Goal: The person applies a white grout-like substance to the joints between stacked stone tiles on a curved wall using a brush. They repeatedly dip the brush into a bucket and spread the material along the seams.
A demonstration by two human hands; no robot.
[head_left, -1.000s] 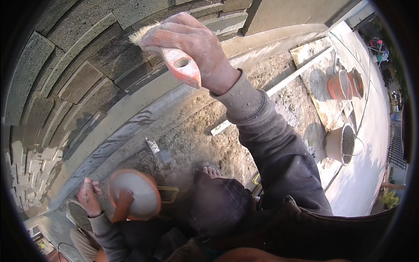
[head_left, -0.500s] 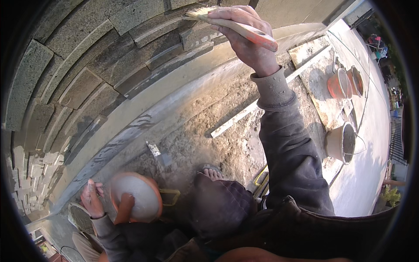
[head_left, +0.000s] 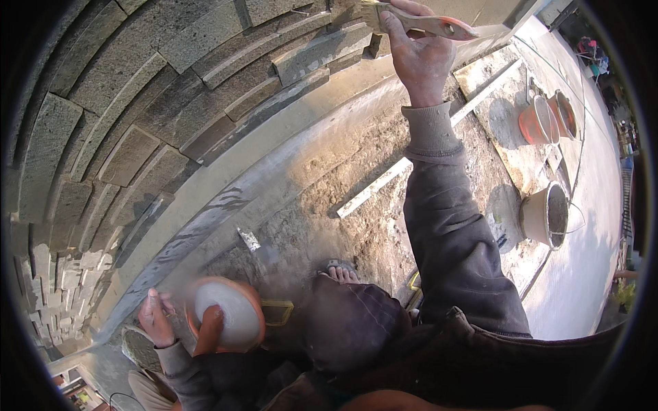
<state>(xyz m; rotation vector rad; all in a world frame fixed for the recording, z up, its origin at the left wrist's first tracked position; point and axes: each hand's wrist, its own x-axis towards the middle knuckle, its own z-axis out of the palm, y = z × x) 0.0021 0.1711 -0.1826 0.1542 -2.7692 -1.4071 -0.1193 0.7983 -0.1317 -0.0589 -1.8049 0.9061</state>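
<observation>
Stone-clad wall (head_left: 133,154), one: staggered rectangular blocks, grey to brown, set at uneven depths, curving across the left and top of the view. Mortar bucket (head_left: 556,216), one: grey, tipped toward the right, well apart from both hands. Orange bucket (head_left: 260,316), one: round, holding pale grey liquid, low in the view. Left hand (head_left: 157,320): just beside the orange bucket's left side, thumb raised, fingers loosely curled; whether anything sits in them cannot be told. Right hand (head_left: 425,61): at the top edge of the view, pinching the brush between thumb and fingers. Flat paintbrush (head_left: 435,25), one: within the right hand, far up and to the right from the left hand; long axis nearly crosswise, bristle end to the left, toward the wall, handle end to the right and slightly lower. Condition: handle pale and worn, reddish toward its tip, hanging hole near the end. Bristles (head_left: 372,15): pale straw, at the cladding's edge; contact cannot be told.
</observation>
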